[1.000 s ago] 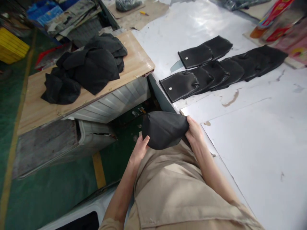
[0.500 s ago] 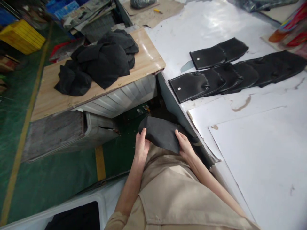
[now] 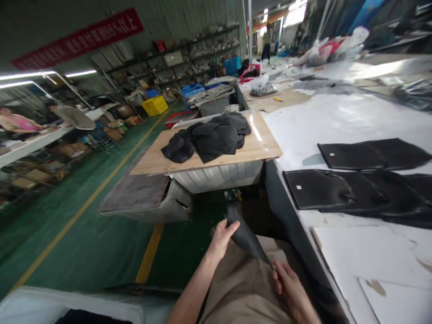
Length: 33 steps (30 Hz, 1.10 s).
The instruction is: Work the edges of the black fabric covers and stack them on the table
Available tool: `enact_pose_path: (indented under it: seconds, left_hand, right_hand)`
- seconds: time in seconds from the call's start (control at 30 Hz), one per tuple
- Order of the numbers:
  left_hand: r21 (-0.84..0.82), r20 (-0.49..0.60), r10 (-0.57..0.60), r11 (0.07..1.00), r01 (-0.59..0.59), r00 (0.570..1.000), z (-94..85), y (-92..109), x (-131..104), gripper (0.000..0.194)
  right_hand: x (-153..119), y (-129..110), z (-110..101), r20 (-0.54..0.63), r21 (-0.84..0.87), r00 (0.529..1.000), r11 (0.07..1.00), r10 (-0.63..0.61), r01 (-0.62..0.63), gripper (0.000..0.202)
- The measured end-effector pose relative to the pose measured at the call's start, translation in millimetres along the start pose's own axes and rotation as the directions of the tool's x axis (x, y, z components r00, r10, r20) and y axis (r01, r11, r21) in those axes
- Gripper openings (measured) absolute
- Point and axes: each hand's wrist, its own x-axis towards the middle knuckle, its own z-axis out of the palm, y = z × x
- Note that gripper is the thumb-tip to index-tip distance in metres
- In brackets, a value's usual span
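A piece of black fabric [image 3: 248,236] is stretched between my two hands, just in front of my lap. My left hand [image 3: 222,236] grips its far left end, thumb on top. The near right corner is pinched in the fingers of my right hand [image 3: 286,279]. Ahead, a heap of similar black pieces [image 3: 216,137] lies on a wooden board [image 3: 151,159]. On the white table to my right, flat black sleeve-like pieces [image 3: 317,189] overlap in a row, each visible front end bearing a small white label. Another such stack [image 3: 357,154] lies behind them.
The white table [image 3: 337,121] runs along my right side. A white bin [image 3: 101,301] with dark cloth stands at lower left. Beyond the board are a grey tub [image 3: 216,107] and a yellow crate [image 3: 155,105]. Other people [image 3: 69,114] work at a bench far left.
My head has tilted up, bringing the far room into view. The black fabric has turned to a steeper slant, with my right hand lower and nearer than my left.
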Motion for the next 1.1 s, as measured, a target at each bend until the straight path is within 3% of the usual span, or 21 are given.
enact_pose_path:
  seconds: [0.07,0.13,0.17,0.23,0.27,0.3,0.37,0.4,0.47,0.57,0.63,0.73,0.77,0.8,0.87,0.93,1.03,1.1]
  left_hand:
    - [0.072,-0.029,0.107,0.992,-0.105,0.994,-4.1,38.7,31.4,0.037]
    - [0.099,-0.117,0.291,0.955,-0.280,0.950,-8.5,97.6,70.4,0.040]
    - [0.095,-0.163,0.401,0.916,-0.390,0.902,-10.9,131.7,90.4,0.042]
    - [0.094,-0.236,0.604,0.794,-0.601,0.761,-16.3,199.1,123.5,0.046]
    - [0.107,-0.251,0.648,0.757,-0.645,0.719,-18.6,227.4,134.1,0.047]
    - [0.115,-0.263,0.642,0.762,-0.637,0.720,-20.1,249.0,139.6,0.047]
    - [0.166,-0.190,0.526,0.850,-0.501,0.829,-18.3,266.1,136.7,0.048]
    - [0.173,-0.164,0.490,0.869,-0.464,0.856,-14.4,260.2,129.9,0.048]
    - [0.174,-0.094,0.418,0.900,-0.399,0.903,-2.3,221.0,110.8,0.044]
    - [0.193,0.069,0.245,0.948,-0.254,0.967,12.2,112.3,79.7,0.046]
    - [0.338,0.152,-0.001,0.940,-0.051,0.988,11.2,26.6,61.5,0.052]
    - [0.516,0.222,-0.316,0.841,0.165,0.922,0.8,-85.7,37.3,0.059]
    - [0.549,0.257,-0.394,0.811,0.202,0.882,-1.6,-113.2,29.2,0.061]
    - [0.555,0.289,-0.404,0.809,0.191,0.868,-2.5,-134.6,21.4,0.060]
    - [0.571,0.317,-0.429,0.799,0.190,0.846,0.4,-160.9,7.8,0.059]
    - [0.567,0.301,-0.417,0.801,0.190,0.858,7.1,-170.9,0.2,0.062]
    - [0.546,0.232,-0.371,0.815,0.195,0.899,14.5,-173.1,0.4,0.069]
    - [0.536,0.191,-0.360,0.818,0.211,0.913,13.9,-173.6,3.5,0.070]
  right_hand:
    - [1.7,4.0,-2.5,-0.006,0.014,1.000,1.000,0.024,-0.024,0.043]
    - [2.4,4.8,-8.0,-0.037,0.020,0.999,0.999,0.028,-0.027,0.040]
    - [3.2,5.0,-11.4,-0.054,0.023,0.998,0.999,0.024,-0.023,0.038]
    - [6.0,5.9,-18.0,-0.083,0.039,0.997,0.999,0.010,-0.007,0.037]
    - [8.1,6.8,-20.5,-0.086,0.047,0.996,0.999,0.003,0.001,0.037]
    - [10.2,7.9,-22.0,-0.086,0.054,0.996,0.998,-0.004,0.008,0.037]
    - [13.3,9.9,-22.2,-0.080,0.064,0.997,0.998,-0.007,0.012,0.040]
    - [13.5,10.3,-21.0,-0.079,0.061,0.997,0.998,-0.001,0.006,0.042]
    - [10.2,8.2,-17.6,-0.093,0.042,0.996,0.999,-0.006,0.010,0.045]
    - [-0.4,-8.8,-15.0,-0.085,-0.039,0.991,0.994,-0.105,0.102,0.046]
    - [-7.3,-32.3,-19.9,-0.078,-0.122,0.979,0.977,-0.187,0.177,0.046]
    - [-18.0,-80.9,-39.9,-0.160,-0.286,0.944,0.929,-0.289,0.236,0.043]
    - [-21.2,-98.5,-48.1,-0.204,-0.378,0.913,0.889,-0.352,0.259,0.040]
    - [-23.2,-115.6,-55.8,-0.243,-0.502,0.854,0.813,-0.460,0.295,0.034]
    - [-20.2,-146.3,-66.4,-0.240,-0.767,0.705,0.576,-0.667,0.284,0.016]
    - [-5.0,-168.7,-68.0,-0.101,-0.910,0.626,0.326,-0.773,0.255,0.013]
    - [33.8,-184.6,-55.5,0.102,-0.973,0.629,0.054,-0.770,0.224,0.042]
    - [59.5,-186.9,-43.9,0.155,-0.982,0.666,-0.042,-0.729,0.183,0.052]
